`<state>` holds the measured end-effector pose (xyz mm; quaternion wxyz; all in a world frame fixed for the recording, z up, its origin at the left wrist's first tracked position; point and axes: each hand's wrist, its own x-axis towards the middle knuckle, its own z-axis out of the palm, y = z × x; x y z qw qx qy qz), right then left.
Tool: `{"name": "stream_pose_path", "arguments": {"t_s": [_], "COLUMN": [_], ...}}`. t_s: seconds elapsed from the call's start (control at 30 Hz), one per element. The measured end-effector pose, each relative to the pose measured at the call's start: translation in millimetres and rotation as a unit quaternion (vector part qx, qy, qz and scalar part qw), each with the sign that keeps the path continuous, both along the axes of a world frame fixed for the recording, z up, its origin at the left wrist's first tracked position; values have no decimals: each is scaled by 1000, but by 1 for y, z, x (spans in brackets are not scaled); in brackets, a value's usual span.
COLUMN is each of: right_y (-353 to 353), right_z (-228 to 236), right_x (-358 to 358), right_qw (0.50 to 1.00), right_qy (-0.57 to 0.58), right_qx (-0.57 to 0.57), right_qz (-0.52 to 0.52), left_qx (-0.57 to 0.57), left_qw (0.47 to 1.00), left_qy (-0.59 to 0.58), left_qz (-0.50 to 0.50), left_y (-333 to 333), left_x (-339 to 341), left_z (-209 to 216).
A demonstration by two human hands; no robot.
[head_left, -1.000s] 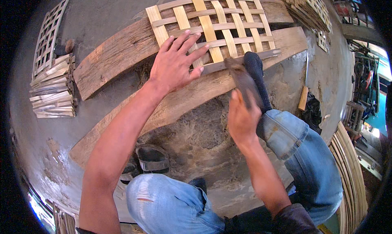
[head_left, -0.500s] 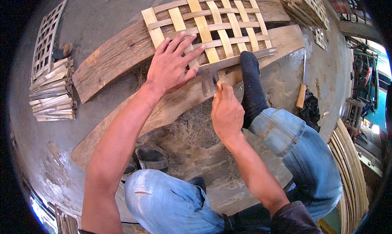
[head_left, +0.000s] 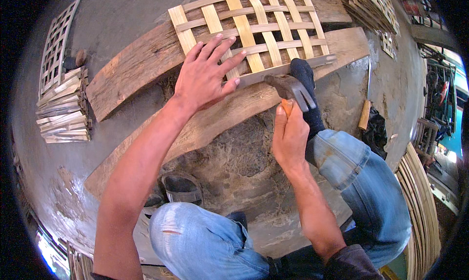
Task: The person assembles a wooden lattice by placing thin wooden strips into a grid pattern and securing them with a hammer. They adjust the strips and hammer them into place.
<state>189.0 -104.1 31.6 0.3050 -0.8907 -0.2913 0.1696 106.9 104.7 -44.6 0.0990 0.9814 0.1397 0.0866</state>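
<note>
A woven lattice panel of pale wooden slats (head_left: 243,28) lies across two rough wooden planks (head_left: 137,58). My left hand (head_left: 205,75) rests on its near left corner, fingers spread and pressing down. In my right hand (head_left: 290,138) is a claw hammer (head_left: 289,88), gripped by its orange handle. The hammer's head is at the panel's near edge strip (head_left: 259,77), right of my left hand; whether it touches cannot be made out. My foot in a dark sock (head_left: 304,75) is against the same strip, just beyond the hammer.
Stacked short slats (head_left: 63,109) and another lattice panel (head_left: 56,43) lie at the left. More panels (head_left: 369,6) are piled at the far right. A wooden-handled blade (head_left: 364,115) lies by a black bag (head_left: 375,131). Long strips (head_left: 417,207) stand at the right; a dark sandal (head_left: 181,187) sits near my knee.
My right hand has moved right and slightly down with the hammer, whose head was blurred before and now shows clearly. The left hand keeps its place on the panel.
</note>
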Motion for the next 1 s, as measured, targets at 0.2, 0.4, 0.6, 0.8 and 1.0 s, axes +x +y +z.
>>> {"name": "stream_pose_path", "arguments": {"t_s": [0.2, 0.4, 0.6, 0.8, 1.0], "right_y": [2, -1, 5, 6, 8], "right_z": [-10, 4, 10, 9, -12], "right_x": [2, -3, -5, -5, 0], "right_qw": [995, 993, 994, 995, 992], "right_qy": [-88, -114, -109, -95, -123], "right_qx": [-39, -15, 21, -19, 20], "right_qz": [32, 36, -4, 8, 23], "left_qx": [6, -1, -9, -5, -17], "left_qw": [1000, 1000, 1000, 1000, 1000], "left_qy": [-11, -7, -17, -27, 3], "left_qz": [4, 7, 10, 3, -2], "left_y": [-5, -2, -2, -1, -4], "left_x": [2, 2, 0, 2, 0], "left_z": [1, 3, 2, 2, 4]}}
